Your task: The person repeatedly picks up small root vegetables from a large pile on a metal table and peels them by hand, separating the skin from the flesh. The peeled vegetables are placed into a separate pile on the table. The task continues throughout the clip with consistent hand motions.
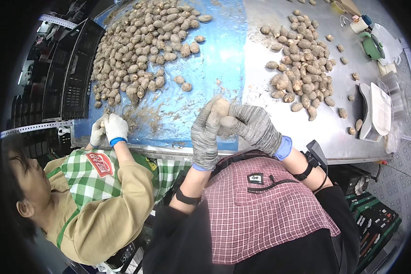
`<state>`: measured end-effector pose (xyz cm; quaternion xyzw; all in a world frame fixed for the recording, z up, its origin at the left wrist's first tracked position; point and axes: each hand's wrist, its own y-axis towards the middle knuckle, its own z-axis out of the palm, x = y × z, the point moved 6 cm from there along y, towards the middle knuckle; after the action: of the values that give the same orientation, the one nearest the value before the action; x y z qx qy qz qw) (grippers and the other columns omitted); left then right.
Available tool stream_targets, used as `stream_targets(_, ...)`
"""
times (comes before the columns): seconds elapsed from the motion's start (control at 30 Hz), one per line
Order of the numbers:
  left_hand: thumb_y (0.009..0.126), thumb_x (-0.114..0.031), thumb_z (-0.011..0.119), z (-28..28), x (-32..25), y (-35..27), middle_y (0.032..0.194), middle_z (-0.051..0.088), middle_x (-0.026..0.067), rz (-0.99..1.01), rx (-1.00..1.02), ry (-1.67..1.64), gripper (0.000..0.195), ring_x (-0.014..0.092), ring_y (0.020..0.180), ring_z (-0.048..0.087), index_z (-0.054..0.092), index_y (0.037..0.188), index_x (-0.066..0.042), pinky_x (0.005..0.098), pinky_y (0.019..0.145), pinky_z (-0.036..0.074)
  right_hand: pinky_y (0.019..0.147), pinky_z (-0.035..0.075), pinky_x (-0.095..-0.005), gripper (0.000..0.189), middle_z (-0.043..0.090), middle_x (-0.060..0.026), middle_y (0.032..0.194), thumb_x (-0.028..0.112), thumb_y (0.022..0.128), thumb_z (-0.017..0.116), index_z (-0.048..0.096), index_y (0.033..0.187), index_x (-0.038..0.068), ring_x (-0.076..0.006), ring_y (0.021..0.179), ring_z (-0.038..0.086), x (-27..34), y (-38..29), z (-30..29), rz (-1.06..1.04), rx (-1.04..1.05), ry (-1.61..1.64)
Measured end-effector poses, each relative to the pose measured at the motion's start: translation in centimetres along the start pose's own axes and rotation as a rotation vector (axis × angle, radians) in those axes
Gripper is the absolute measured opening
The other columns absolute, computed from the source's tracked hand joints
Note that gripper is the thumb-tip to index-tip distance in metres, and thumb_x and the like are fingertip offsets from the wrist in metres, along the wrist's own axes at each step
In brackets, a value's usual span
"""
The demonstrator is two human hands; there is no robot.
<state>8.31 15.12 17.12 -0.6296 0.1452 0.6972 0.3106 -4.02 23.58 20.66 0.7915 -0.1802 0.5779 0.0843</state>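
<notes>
In grey knit gloves, my left hand (pixel 205 137) and my right hand (pixel 257 126) meet over the near edge of a blue plastic sheet (pixel 226 65). A pale brown taro corm (pixel 221 107) is held upright in my left fingers, and my right fingertips touch its lower side. Part of the corm is hidden by the gloves. Beyond my hands to the left lies a large heap of small taro corms (pixel 147 44) on the sheet. To the right, a smaller pile of corms (pixel 304 61) rests on the bare metal table (pixel 260 137).
A co-worker in a green checked apron (pixel 92 174) stands close on my left, white-gloved hands (pixel 114 128) at the table edge. Black crates (pixel 78 68) stand beyond the left end. At right are a white scale (pixel 380 109), clear plastic containers (pixel 395 92) and a green pot (pixel 373 47).
</notes>
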Motion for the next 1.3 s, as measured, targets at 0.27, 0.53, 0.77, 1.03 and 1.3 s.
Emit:
stream_targets(0.27, 0.096, -0.048, 0.068, 0.2, -0.4, 0.0, 0.081, 0.057, -0.0023, -0.006, 0.111, -0.135, 0.069, 0.007, 0.065, 0.045, 0.054, 0.142, 0.001, 0.0220, 0.059, 0.036, 0.058, 0.046, -0.0243, 0.044, 0.061, 0.0023, 0.067, 0.046, 0.098, 0.066, 0.070, 0.083, 0.005, -0.0072, 0.061, 0.055, -3.0, 0.4, -1.5, 0.253, -0.119, 0.461)
stream_targets(0.53, 0.098, -0.036, 0.069, 0.1, -1.5, 0.0, 0.108, 0.069, 0.0056, 0.222, 0.129, 0.227, 0.057, 0.011, 0.093, 0.061, 0.055, 0.141, -0.002, 0.0255, 0.081, 0.052, 0.074, 0.052, -0.0273, 0.051, 0.069, -0.0071, 0.078, 0.049, 0.094, 0.069, 0.072, 0.100, -0.001, -0.0112, 0.077, 0.065, -1.3, 0.0, -1.8, 0.069, 0.034, 0.142)
stream_targets(0.77, 0.097, -0.024, 0.070, -0.2, -0.8, -0.4, 0.121, 0.068, 0.0074, 0.172, 0.118, 0.178, 0.049, 0.014, 0.104, 0.063, 0.057, 0.139, -0.003, 0.0294, 0.091, 0.052, 0.071, 0.053, -0.0269, 0.041, 0.069, -0.0022, 0.074, 0.043, 0.096, 0.068, 0.075, 0.097, 0.002, -0.0091, 0.074, 0.065, -1.6, -0.3, -0.9, 0.195, 0.072, 0.282)
stream_targets(1.03, 0.092, -0.008, 0.074, 0.0, -1.6, -0.8, 0.119, 0.068, 0.0099, 0.241, 0.087, 0.199, 0.048, 0.016, 0.105, 0.065, 0.056, 0.135, 0.001, 0.0312, 0.094, 0.053, 0.094, 0.050, -0.0355, 0.040, 0.066, -0.0106, 0.116, 0.031, 0.092, 0.074, 0.068, 0.122, 0.006, -0.0200, 0.107, 0.062, 0.5, 0.0, -3.3, -0.113, -0.149, 0.268)
stream_targets(1.3, 0.086, -0.010, 0.080, 0.5, -1.5, -1.6, 0.113, 0.069, 0.0087, 0.161, 0.104, 0.085, 0.043, 0.016, 0.100, 0.066, 0.063, 0.125, -0.001, 0.0329, 0.091, 0.054, 0.083, 0.052, -0.0392, 0.029, 0.070, -0.0097, 0.096, 0.026, 0.089, 0.072, 0.075, 0.113, 0.010, -0.0289, 0.093, 0.065, 1.7, -0.1, -2.9, -0.437, -0.234, -0.217)
